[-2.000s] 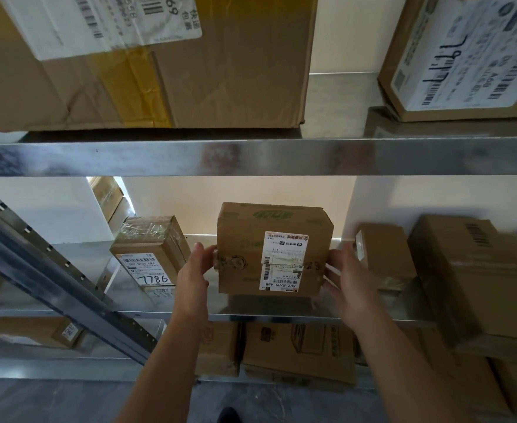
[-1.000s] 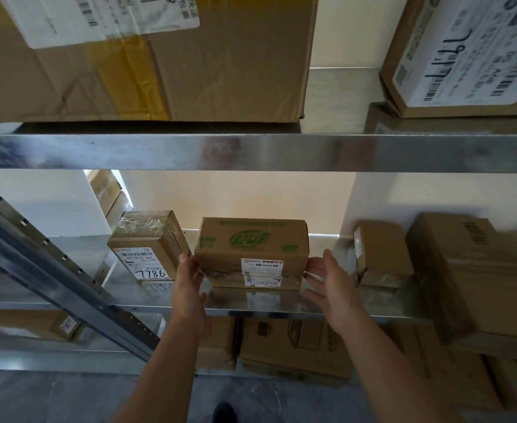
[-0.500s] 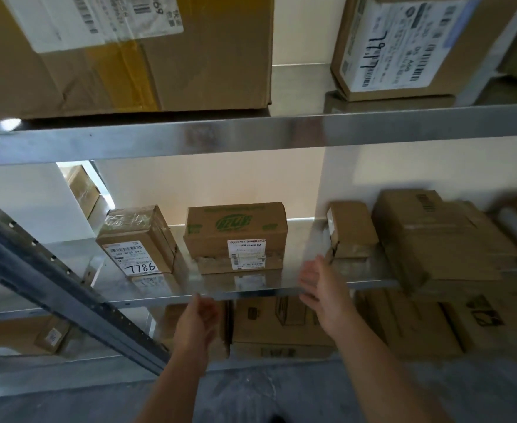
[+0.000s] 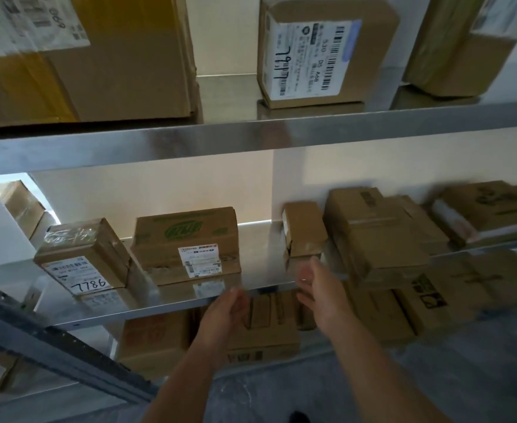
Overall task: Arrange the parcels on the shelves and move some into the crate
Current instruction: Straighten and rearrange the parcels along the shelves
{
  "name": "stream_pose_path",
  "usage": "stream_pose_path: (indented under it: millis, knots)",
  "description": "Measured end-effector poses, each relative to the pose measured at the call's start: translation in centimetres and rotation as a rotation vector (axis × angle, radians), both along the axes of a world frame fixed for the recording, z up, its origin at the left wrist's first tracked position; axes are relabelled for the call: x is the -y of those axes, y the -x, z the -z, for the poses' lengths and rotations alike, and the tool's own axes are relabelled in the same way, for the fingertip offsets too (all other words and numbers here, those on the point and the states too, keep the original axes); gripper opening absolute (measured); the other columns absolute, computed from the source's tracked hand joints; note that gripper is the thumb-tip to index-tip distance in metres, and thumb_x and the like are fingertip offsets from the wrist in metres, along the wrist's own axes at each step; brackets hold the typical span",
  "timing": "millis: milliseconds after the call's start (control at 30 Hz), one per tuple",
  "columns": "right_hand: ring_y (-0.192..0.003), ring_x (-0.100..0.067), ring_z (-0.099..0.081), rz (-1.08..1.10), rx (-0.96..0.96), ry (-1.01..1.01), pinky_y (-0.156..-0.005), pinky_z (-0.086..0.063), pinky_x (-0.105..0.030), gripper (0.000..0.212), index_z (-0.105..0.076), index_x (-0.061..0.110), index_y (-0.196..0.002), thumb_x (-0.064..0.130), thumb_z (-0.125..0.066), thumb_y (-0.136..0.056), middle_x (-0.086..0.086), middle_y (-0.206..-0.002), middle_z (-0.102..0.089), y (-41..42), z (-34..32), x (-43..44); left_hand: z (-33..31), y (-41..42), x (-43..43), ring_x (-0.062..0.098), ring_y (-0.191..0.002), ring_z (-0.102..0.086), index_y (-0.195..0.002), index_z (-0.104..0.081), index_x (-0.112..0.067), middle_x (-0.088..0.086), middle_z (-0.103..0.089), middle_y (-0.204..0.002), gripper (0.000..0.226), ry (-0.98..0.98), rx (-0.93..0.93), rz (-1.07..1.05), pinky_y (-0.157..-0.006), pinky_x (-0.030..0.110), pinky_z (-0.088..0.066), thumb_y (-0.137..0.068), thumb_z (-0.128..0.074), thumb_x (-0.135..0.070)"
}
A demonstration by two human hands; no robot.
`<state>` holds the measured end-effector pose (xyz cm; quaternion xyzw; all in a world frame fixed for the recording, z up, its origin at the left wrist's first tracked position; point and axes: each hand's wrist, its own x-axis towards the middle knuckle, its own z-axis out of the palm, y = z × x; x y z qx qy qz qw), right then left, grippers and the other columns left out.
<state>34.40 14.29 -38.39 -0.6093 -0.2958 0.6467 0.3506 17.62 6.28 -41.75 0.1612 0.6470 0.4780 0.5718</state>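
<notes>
steel mid shelf [image 4: 257, 270], green-logo parcel [image 4: 187, 239] lying flat on it, 7786 parcel [image 4: 83, 254] just left of that, small parcel [image 4: 304, 227] further right, left hand [image 4: 226, 312] loosely curled & empty at shelf edge, right hand [image 4: 321, 294] relaxed, empty, near small parcel

Metal middle shelf [image 4: 260, 277] carries the green-logo parcel [image 4: 187, 244] beside the 7786 parcel [image 4: 83, 257].

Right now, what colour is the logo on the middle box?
Green, on the middle box, seen from the head view.
</notes>
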Motion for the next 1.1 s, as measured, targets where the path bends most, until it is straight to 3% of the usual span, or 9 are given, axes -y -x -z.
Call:
stream_pose_path:
  millis: [100, 200, 267, 400, 667, 733, 800, 900, 1100]
  knots:
    - [-0.105, -0.021, -0.061, -0.005, 0.044, -0.024, -0.095, -0.05, -0.039, 0.027, -0.065, 0.021, -0.115, 0.039, -0.047, -0.106, -0.005, -0.113, -0.066, -1.5, -0.3, -2.8, -0.7, -1.9, -2.9, 0.023, -0.111, -0.063, -0.115, -0.067, -0.013, 0.008, -0.069, -0.116, 0.029, -0.023, 0.02, -0.023, -0.107, 0.045, -0.042, -0.1, -0.054, -0.034]
    - [-0.098, -0.02, -0.059, -0.02, 0.113, -0.046, -0.1, -0.048, -0.046, 0.028, -0.066, 0.018, -0.111, 0.039, -0.049, -0.104, -0.004, -0.104, -0.064, -3.2, -0.4, -6.0, -0.5, -3.9, -6.1, 0.024, -0.109, -0.063, -0.116, -0.067, -0.014, 0.007, -0.068, -0.117, 0.031, -0.011, 0.026, -0.064, -0.097, 0.042, -0.048, -0.099, -0.057, -0.037]
    - [-0.089, -0.022, -0.055, -0.026, 0.153, -0.072, -0.088, -0.047, -0.042, 0.029, -0.065, 0.014, -0.106, 0.037, -0.047, -0.105, -0.004, -0.094, -0.058, -4.0, -0.3, -8.1, -0.6, -5.2, -8.0, 0.023, -0.11, -0.062, -0.119, -0.064, -0.015, 0.005, -0.066, -0.118, 0.032, -0.014, 0.032, -0.072, -0.091, 0.039, -0.05, -0.099, -0.056, -0.038]
    - [-0.08, -0.021, -0.051, -0.071, 0.238, -0.087, -0.068, -0.038, -0.033, 0.033, -0.06, 0.012, -0.091, 0.034, -0.041, -0.107, -0.009, -0.089, -0.055, -4.9, -0.1, -11.9, -0.4, -7.4, -11.6, 0.022, -0.112, -0.059, -0.119, -0.062, -0.016, 0.004, -0.063, -0.12, 0.033, 0.01, 0.075, -0.168, -0.105, 0.05, -0.046, -0.096, -0.06, -0.039]
    - [-0.107, -0.027, -0.059, -0.232, 0.159, -0.031, -0.104, -0.046, -0.048, 0.033, -0.062, 0.023, -0.109, 0.046, -0.039, -0.106, -0.006, -0.112, -0.064, -4.7, 1.2, -14.8, -0.1, -9.0, -15.1, 0.025, -0.127, -0.05, -0.143, -0.048, -0.025, 0.002, -0.051, -0.144, 0.06, 0.113, 0.046, -0.262, -0.105, 0.051, -0.042, -0.092, -0.057, -0.057]
    - [-0.108, -0.027, -0.064, -0.229, 0.086, -0.003, -0.105, -0.048, -0.05, 0.041, -0.066, 0.027, -0.115, 0.057, -0.044, -0.096, -0.005, -0.114, -0.069, -4.7, 2.4, -15.5, -0.2, -9.4, -15.8, 0.025, -0.124, -0.052, -0.145, -0.046, -0.022, 0.003, -0.052, -0.143, 0.064, 0.124, 0.052, -0.247, -0.103, 0.048, -0.043, -0.093, -0.055, -0.057]
    - [-0.106, -0.028, -0.068, -0.23, 0.044, 0.014, -0.102, -0.051, -0.051, 0.053, -0.069, 0.03, -0.114, 0.065, -0.046, -0.082, -0.004, -0.113, -0.073, -4.9, 5.6, -16.9, -0.4, -9.9, -16.4, 0.02, -0.101, -0.059, -0.13, -0.057, -0.012, 0.002, -0.063, -0.115, 0.05, 0.108, 0.071, -0.214, -0.098, 0.043, -0.047, -0.099, -0.05, -0.051]
    - [-0.107, -0.028, -0.067, -0.26, 0.017, 0.031, -0.102, -0.052, -0.051, 0.054, -0.068, 0.031, -0.115, 0.067, -0.045, -0.082, -0.003, -0.114, -0.072, -4.8, 5.8, -17.2, -1.9, -11.1, -16.8, 0.013, -0.074, -0.056, -0.09, -0.061, -0.016, -0.001, -0.061, -0.081, 0.033, 0.074, 0.041, -0.165, -0.063, 0.029, -0.045, -0.106, -0.039, -0.035]
    - [-0.093, -0.016, -0.056, -0.249, 0.026, 0.129, -0.094, -0.043, -0.037, 0.025, -0.054, 0.025, -0.103, 0.046, -0.04, -0.107, 0.001, -0.1, -0.059, -5.2, 3.0, -16.5, -0.9, -10.7, -16.5, 0.016, -0.089, -0.063, -0.107, -0.066, -0.026, 0.003, -0.068, -0.107, 0.028, 0.004, -0.106, -0.184, -0.067, 0.027, -0.052, -0.104, -0.042, -0.04]
